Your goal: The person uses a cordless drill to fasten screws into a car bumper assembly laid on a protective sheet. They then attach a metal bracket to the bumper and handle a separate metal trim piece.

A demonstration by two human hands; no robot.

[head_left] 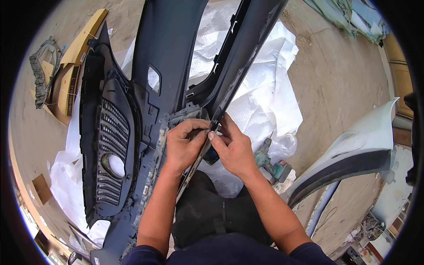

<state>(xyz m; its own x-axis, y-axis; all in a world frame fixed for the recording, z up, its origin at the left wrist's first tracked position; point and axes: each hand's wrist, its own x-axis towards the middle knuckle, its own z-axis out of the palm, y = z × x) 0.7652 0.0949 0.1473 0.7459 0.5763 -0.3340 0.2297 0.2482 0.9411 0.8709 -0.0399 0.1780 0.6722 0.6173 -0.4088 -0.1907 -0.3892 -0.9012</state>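
A large dark car bumper cover (168,44) runs from the top of the view toward the lower left, its inner side facing up. Both hands meet at its right-hand edge, near a grey bracket strip (161,137). My left hand (182,143) is closed, thumb and forefinger pinched at a small dark spot on the edge; what sits between them is hidden. Close beside it, my right hand (236,150) grips the same edge between thumb and curled fingers. A black mesh grille (114,132) with a round hole lies to the left.
White plastic wrapping (274,97) spreads under the bumper cover. A green cordless drill (264,157) lies right of my right hand. Farther right stands a white car fender (349,141) with a black arch. Cardboard pieces (92,33) lie at the far left on the concrete floor (327,84).
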